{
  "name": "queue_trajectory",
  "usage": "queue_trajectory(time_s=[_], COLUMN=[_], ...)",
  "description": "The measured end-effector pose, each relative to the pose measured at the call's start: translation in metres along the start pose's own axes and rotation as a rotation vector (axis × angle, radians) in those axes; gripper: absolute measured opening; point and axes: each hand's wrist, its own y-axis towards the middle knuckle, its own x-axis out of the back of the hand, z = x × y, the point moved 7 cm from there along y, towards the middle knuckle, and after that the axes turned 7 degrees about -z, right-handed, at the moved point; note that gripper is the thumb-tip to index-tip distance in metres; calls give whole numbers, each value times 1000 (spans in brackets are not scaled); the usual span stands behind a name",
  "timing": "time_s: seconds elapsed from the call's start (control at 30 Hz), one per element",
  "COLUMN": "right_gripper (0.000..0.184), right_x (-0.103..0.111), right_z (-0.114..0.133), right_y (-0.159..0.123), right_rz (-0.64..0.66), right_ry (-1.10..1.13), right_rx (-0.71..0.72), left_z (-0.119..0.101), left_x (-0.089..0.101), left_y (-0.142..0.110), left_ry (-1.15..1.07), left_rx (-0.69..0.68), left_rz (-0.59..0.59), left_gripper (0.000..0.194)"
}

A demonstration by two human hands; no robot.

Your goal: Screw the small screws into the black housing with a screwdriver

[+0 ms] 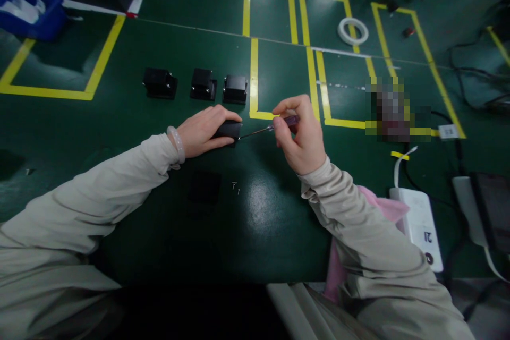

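My left hand [203, 130] grips a small black box [230, 129] against the green table, thumb and fingers along its two sides. In my right hand [302, 135] is a screwdriver [261, 130] with a dark purple handle, held nearly level. Its tip meets the box's right end, at a shiny screw near the lower corner. Two small loose screws [234, 186] lie on the table below the box. Left of them is a flat black square piece [204, 187], hard to make out against the dark surface.
Three similar black boxes [159, 83] stand in a row beyond my left hand. Yellow tape [254, 79] marks rectangles on the table. A tape roll [353, 31] lies at the back right, a blue bin [32, 10] at the far left, and a white power bank [420, 223] by my right forearm.
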Motion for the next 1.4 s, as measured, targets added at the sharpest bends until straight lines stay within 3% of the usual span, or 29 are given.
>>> queue_trajectory(time_s=[0.67,1.0,1.17,1.4], right_gripper=[31,11,26,28], right_x=[1,-1,1,-1], right_z=[-1,-1,3,-3], right_y=[0,-1,1,-1], right_rz=[6,-2,-1,-15], right_ry=[-5,51,0,13], right_rx=[-61,-10,-13,-8], left_z=[1,0,0,0], left_x=[-1,0,0,0], left_y=[0,0,0,1], left_ry=[-15,-2,0,-12], left_rx=[25,-3,7,17], left_rz=[-4,-10,-14,-2], left_gripper=[44,44,44,43])
